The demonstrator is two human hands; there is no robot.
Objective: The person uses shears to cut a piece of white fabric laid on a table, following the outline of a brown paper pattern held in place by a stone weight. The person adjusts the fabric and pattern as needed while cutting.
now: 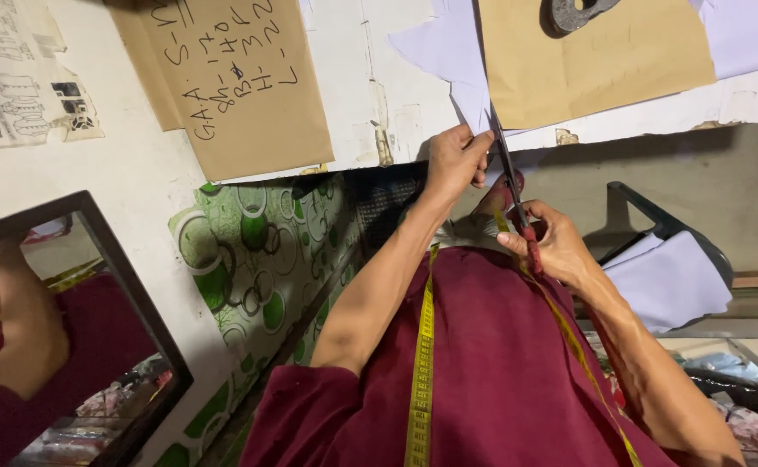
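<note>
My left hand [455, 160] pinches the edge of a pale lavender sheet [444, 50] that hangs over the rim of a white table [357, 78]. My right hand [553, 246] grips the red handles of a pair of scissors [508, 177]. The blades point up into the lavender sheet, right beside my left fingers. A brown paper pattern piece [599, 60] lies on the sheet with a dark grey weight [574, 12] on top. A yellow tape measure [422, 363] hangs down my maroon shirt.
Another brown paper with handwriting [240, 78] and a printed sheet [15, 78] lie on the table at left. A dark-framed mirror [93, 285] leans lower left. Green patterned covering [262, 259] lines the table's side. More lavender material [668, 281] rests on a chair at right.
</note>
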